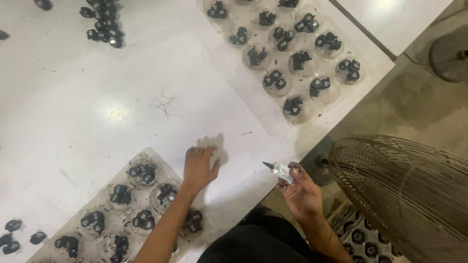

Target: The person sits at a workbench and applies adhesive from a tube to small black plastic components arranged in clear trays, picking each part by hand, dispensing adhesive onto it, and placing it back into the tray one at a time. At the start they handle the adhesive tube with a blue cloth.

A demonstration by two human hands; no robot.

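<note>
Small white squeeze tube with a dark pointed nozzle (279, 169): pinched between fingers and thumb of the right hand (302, 192), at 5 o'clock in the view, just off the table edge, nozzle pointing toward 10 o'clock.

Left hand (199, 166): flat, fingers together and relaxed, grasping nothing, resting on the white glossy tabletop (97, 112) at 6 o'clock, touching the upper corner of the near tray.

Near clear plastic blister tray (87, 238): at 7 o'clock, round pockets each holding a small black plastic part (142, 171).

Loose black parts (12, 236): on the tabletop at 8 o'clock, beside that tray.

Round tan wire fan guard (409, 195): at 4 o'clock, beside the table on the floor side.

Thin tangle of dark wire strands (165, 104): mid-table, toward 11 o'clock of the left hand.

Far clear plastic blister tray (287, 63): at 1 o'clock, pockets filled with like black parts.

Heap of loose black parts (105, 24): at 11 o'clock, far edge.
</note>
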